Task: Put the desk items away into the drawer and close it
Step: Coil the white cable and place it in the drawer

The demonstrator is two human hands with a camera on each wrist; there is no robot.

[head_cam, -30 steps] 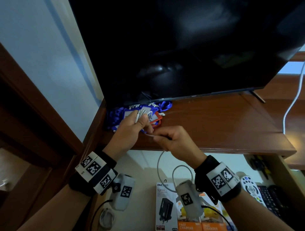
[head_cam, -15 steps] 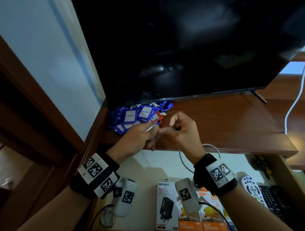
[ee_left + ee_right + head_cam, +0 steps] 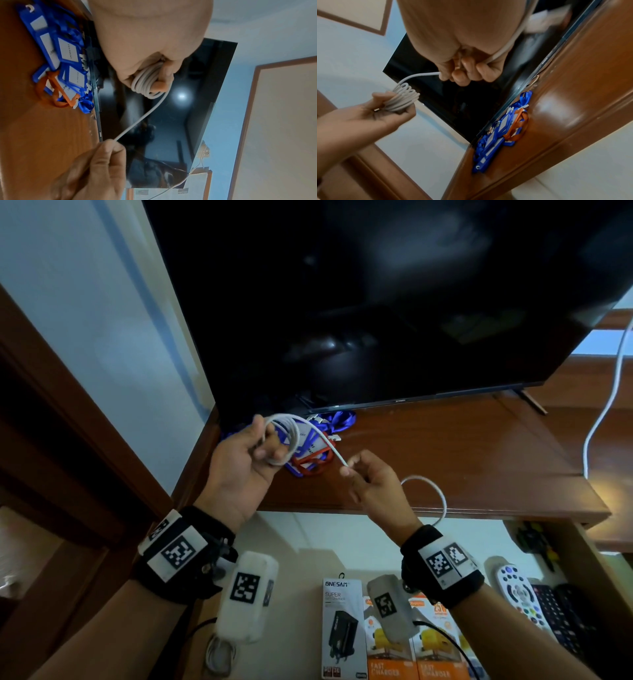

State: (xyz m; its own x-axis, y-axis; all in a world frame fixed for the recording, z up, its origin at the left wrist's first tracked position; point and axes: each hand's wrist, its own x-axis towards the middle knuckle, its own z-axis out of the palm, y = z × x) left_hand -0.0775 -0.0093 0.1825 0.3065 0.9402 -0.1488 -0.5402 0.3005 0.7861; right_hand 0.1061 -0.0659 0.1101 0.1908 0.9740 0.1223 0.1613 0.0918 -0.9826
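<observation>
Charging cable (image 3: 286, 440) sits half-coiled in the left hand (image 3: 239, 470), fingers clenched round the loops so they stay bundled; the right hand (image 3: 373, 487), at its 4 o'clock, pinches the free strand taut, probably to wind it for the drawer (image 3: 308, 542) below.

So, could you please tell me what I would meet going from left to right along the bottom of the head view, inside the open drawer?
Coiled white cord → black charger box → orange charger boxes → white remote → black remotes.
</observation>
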